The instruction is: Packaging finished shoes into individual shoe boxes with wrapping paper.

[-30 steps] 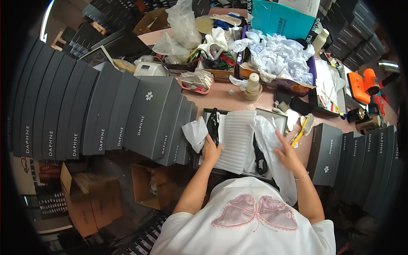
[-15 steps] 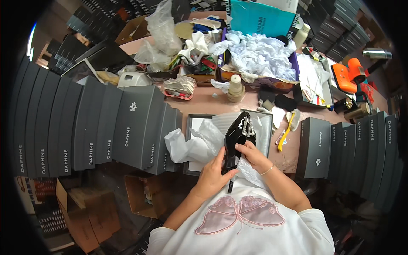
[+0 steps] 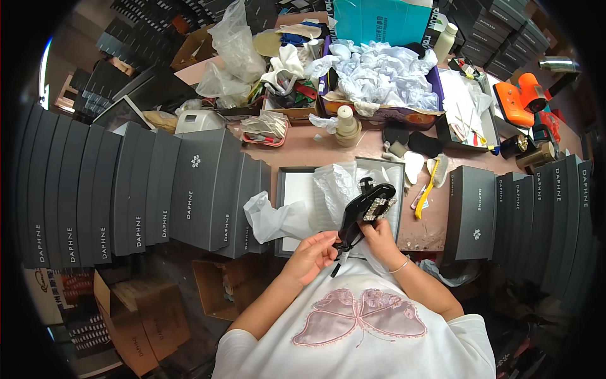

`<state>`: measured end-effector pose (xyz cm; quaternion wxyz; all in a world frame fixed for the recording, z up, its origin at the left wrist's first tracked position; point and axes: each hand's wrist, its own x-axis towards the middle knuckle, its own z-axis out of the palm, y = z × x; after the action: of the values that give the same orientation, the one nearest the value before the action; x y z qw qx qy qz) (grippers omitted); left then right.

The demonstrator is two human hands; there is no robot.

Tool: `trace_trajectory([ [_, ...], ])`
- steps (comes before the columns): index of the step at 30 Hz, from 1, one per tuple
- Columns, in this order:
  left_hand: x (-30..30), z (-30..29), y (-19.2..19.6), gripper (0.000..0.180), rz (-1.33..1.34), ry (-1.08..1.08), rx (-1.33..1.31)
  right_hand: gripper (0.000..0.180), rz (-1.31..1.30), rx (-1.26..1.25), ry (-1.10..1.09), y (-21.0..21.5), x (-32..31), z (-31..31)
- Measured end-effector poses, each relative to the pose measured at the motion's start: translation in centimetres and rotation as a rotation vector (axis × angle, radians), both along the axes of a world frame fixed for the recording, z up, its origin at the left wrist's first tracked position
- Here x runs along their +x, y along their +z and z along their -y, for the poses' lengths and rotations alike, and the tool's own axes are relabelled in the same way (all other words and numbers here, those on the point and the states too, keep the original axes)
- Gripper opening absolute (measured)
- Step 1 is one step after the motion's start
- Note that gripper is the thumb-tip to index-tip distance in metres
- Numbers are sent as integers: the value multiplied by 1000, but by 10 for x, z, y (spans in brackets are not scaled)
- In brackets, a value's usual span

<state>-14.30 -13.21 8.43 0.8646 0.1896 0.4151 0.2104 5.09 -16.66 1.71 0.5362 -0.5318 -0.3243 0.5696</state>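
Note:
My right hand (image 3: pixel 379 239) grips a glossy black high-heeled shoe (image 3: pixel 361 211) with a sparkling crystal ornament on its toe. The shoe is tilted, toe up and away to the right, its heel pointing down toward my shirt. At its heel end, the fingers of my left hand (image 3: pixel 310 258) are pinched together; what they pinch is too small to make out. Another jewelled black piece shows just behind the shoe, mostly hidden. Beneath and beyond my hands lies an open grey shoebox (image 3: pixel 278 202) with white tissue paper (image 3: pixel 278 218) spilling over its left side.
Grey shoeboxes (image 3: pixel 205 183) stand in rows at left, with more shoeboxes (image 3: pixel 470 215) at right. A yellow-handled brush (image 3: pixel 430 192), a pale bottle (image 3: pixel 347 126) and a carton of crumpled white paper (image 3: pixel 382 115) are on the table beyond. Open brown cartons (image 3: pixel 142 322) stand low at left.
The shoe has turned so its toe leans right and its crystal ornament faces more toward me. My left hand has come off the shoe's side to its heel end, fingers now pinched.

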Motion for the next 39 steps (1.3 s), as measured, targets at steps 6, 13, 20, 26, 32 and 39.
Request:
trace_trajectory([
  [6, 3, 9, 19, 36, 117, 29, -139, 11, 97, 34, 42, 14, 0, 5],
  [13, 3, 29, 2, 23, 124, 64, -54, 15, 54, 104, 144, 21, -2, 6],
  [20, 14, 42, 5, 19, -17, 28, 159, 25, -40, 19, 102, 3, -3, 10],
  [26, 13, 29, 28, 42, -108, -149, 277, 21, -469, -138, 32, -25, -3, 14],
  [32, -18, -19, 23, 47, -491, -49, 916, 24, -218, -85, -43, 28, -13, -10],
  [39, -23, -60, -22, 67, 228, -28, -16, 32, 112, 56, 325, 72, -21, -24],
])
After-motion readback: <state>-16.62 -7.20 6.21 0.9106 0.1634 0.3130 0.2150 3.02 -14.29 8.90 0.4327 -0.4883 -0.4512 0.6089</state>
